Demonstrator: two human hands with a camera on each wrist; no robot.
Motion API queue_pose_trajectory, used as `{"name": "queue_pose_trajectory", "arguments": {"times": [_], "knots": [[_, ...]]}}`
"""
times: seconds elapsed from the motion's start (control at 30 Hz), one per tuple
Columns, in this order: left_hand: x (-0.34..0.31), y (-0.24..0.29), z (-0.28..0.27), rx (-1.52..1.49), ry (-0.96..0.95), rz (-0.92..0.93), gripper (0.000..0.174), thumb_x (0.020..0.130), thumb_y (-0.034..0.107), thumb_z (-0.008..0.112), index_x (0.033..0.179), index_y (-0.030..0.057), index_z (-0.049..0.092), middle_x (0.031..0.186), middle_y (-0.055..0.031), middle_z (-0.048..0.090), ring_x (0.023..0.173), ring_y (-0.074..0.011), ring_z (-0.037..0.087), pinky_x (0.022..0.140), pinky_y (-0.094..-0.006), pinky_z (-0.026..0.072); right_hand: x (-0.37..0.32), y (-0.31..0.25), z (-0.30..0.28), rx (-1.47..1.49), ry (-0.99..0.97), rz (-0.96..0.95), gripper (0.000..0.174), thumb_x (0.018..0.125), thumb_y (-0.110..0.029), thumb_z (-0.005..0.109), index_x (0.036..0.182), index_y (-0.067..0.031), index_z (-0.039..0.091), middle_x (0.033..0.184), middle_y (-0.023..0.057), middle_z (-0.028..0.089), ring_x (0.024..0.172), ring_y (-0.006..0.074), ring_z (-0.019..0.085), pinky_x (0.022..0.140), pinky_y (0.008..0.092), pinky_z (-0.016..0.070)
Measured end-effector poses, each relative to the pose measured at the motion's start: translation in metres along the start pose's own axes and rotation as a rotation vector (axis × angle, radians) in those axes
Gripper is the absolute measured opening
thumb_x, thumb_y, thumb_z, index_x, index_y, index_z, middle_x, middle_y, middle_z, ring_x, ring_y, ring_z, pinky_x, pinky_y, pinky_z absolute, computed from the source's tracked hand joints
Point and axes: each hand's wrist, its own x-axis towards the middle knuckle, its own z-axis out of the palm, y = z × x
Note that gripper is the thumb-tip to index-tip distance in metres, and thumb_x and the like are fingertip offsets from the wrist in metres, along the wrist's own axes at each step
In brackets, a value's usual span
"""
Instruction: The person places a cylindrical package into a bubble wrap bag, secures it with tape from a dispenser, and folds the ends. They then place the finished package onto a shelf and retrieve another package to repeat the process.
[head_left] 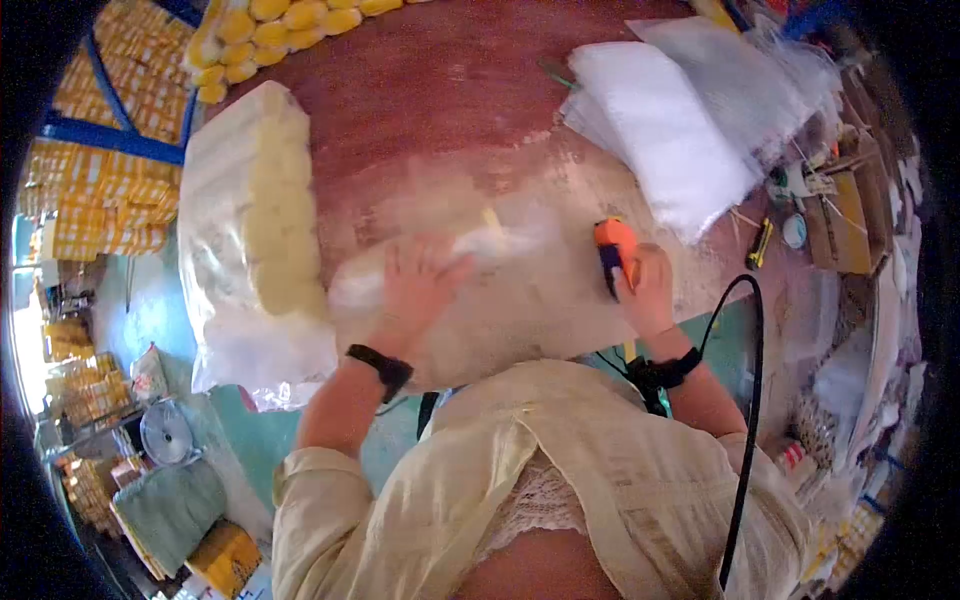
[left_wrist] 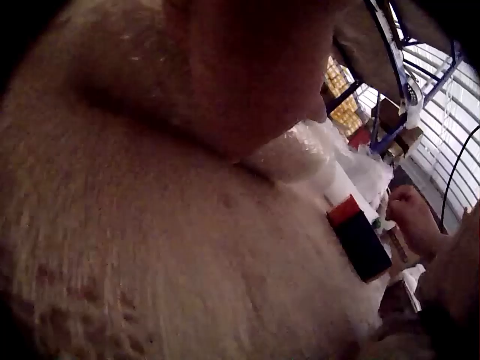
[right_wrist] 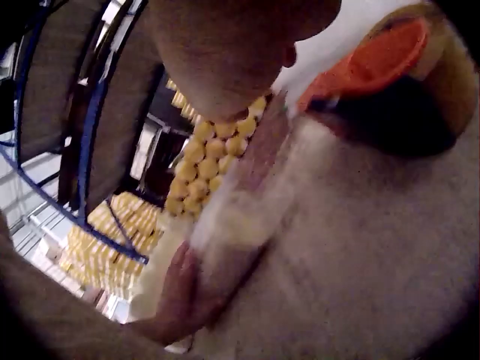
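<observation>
My left hand lies with fingers spread on a clear plastic package, which is blurred along its length on the table. A short yellowish strip shows near the package's far end. Beside my right hand stands an orange and black tape dispenser. The right hand's fingers are loosely bent, and in the right wrist view the dispenser appears to the side of them. From the left wrist, the dispenser shows on the tabletop, in front of the right hand.
A large clear bag of pale yellow rolls lies left on the red table. Yellow rolls are stacked at the back. White plastic bags lie at the right, near a yellow and black cutter. A black cable runs beside the right arm.
</observation>
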Motion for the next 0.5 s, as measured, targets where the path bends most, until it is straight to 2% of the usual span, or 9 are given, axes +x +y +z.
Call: {"name": "queue_pose_trajectory", "arguments": {"times": [0.1,0.13,0.23,0.33,0.43,0.5], "knots": [[0.015,-0.018,0.0,0.044,-0.129,-0.007,0.047,0.073,0.022,0.054,0.117,0.0351,0.049,0.124,-0.0046,0.044,0.11,-0.0321,0.043,0.088,-0.0525,0.0356,-0.009,0.026,-0.002,0.152,-0.117,0.29,0.044,0.066,-0.014,0.07,0.103,0.0001,0.049,0.102,0.0179,0.052,0.096,0.0338,0.049,0.083,0.0403,0.0406],[0.018,-0.022,-0.001,0.039,-0.126,0.001,0.048,0.072,0.021,0.056,0.118,0.0352,0.049,0.124,-0.0049,0.044,0.109,-0.0323,0.044,0.087,-0.0523,0.0364,-0.008,0.031,-0.005,0.157,-0.167,0.324,0.048,0.067,-0.017,0.071,0.104,0.0009,0.047,0.104,0.0189,0.051,0.096,0.0364,0.048,0.085,0.0404,0.0398],[0.025,-0.028,-0.004,0.033,-0.113,0.023,0.053,0.069,0.02,0.059,0.118,0.0351,0.049,0.124,-0.0056,0.044,0.106,-0.0327,0.045,0.083,-0.0516,0.0386,-0.01,0.021,-0.001,0.03,-0.124,0.258,0.052,0.066,-0.019,0.072,0.105,0.0016,0.046,0.105,0.0198,0.05,0.098,0.0371,0.047,0.086,0.0412,0.0393],[0.026,-0.025,-0.006,0.029,-0.085,0.037,0.053,0.068,0.018,0.06,0.117,0.0342,0.049,0.124,-0.0056,0.044,0.104,-0.0325,0.046,0.081,-0.0503,0.0396,-0.012,0.018,-0.006,-0.061,-0.178,0.176,0.049,0.064,-0.016,0.075,0.099,0.0002,0.045,0.094,0.0162,0.052,0.086,0.0346,0.052,0.074,0.0411,0.0441],[0.025,-0.021,-0.005,0.002,-0.092,0.027,0.051,0.069,0.017,0.059,0.116,0.0329,0.05,0.124,-0.0055,0.043,0.104,-0.0322,0.046,0.081,-0.0493,0.04,-0.02,0.021,0.001,-0.088,-0.092,0.055,0.052,0.065,-0.019,0.074,0.102,0.0006,0.044,0.093,0.017,0.052,0.086,0.0357,0.051,0.074,0.0416,0.0437],[0.022,-0.022,-0.004,-0.034,-0.138,0.019,0.051,0.069,0.016,0.058,0.117,0.0326,0.049,0.124,-0.0053,0.042,0.103,-0.0319,0.046,0.081,-0.0487,0.04,-0.02,0.021,-0.003,0.024,-0.174,0.242,0.051,0.067,-0.022,0.072,0.102,0.0024,0.044,0.102,0.0213,0.051,0.097,0.0378,0.047,0.082,0.0427,0.0408]]}}
